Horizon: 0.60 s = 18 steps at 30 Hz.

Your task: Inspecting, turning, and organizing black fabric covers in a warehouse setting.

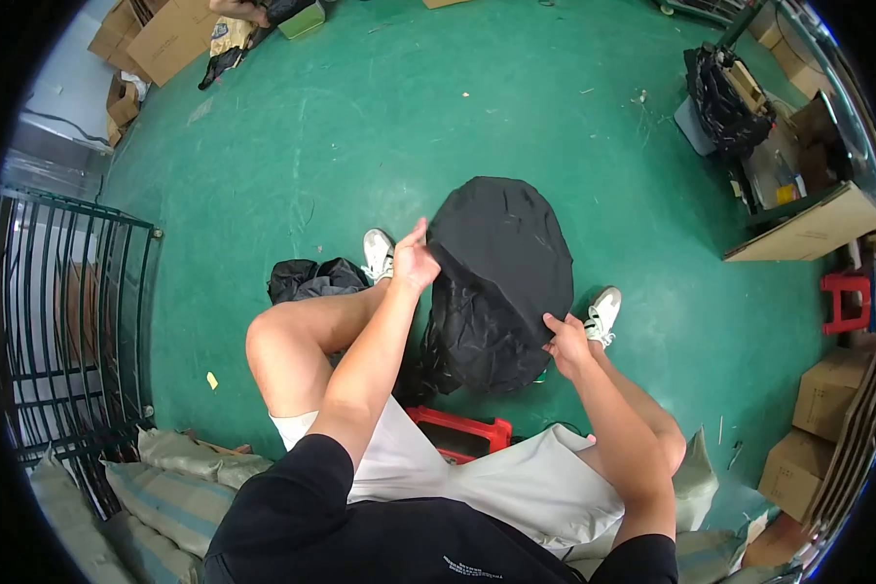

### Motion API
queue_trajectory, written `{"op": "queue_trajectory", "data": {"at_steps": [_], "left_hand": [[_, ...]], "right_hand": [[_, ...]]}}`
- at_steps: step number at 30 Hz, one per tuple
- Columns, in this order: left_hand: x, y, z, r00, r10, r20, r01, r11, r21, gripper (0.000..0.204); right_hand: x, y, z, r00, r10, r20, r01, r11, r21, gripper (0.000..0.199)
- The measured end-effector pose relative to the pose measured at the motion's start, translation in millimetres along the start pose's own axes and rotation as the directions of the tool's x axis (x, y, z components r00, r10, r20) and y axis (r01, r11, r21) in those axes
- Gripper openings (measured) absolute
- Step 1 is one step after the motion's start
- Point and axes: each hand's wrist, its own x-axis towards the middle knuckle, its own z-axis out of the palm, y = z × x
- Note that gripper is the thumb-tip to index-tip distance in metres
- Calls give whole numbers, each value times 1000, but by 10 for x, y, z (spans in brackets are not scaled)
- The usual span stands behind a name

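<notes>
Holding up a round black fabric piece by its edges, two bare hands, person's knees wide apart. Fabric is between the lower legs, above the green floor; smooth panel on top, wrinkled part sagging toward the body. Left hand at its left edge: thumb sticks up clear of the cloth, other fingers partly hidden by it, can't tell whether they press together. Right hand at the lower right edge: pinching the rim, thumb on top, other fingers partly tucked beneath. White sneakers on the floor, one each side of the fabric. Dark crumpled bundle next to the left foot. Red stool partly visible between the thighs. Dark green metal rack far left, woven sacks lower left, cardboard boxes lower right, black bag upper right.
</notes>
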Motion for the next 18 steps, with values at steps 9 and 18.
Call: {"op": "queue_trajectory", "data": {"at_steps": [9, 18], "left_hand": [[54, 28, 74, 999, -13, -39, 15, 998, 58, 66], [450, 181, 178, 996, 87, -33, -65, 905, 420, 56]], "right_hand": [[-15, -72, 6, 998, -41, 56, 38, 998, 39, 17], [-142, -226, 149, 997, -49, 63, 47, 998, 44, 17]]}}
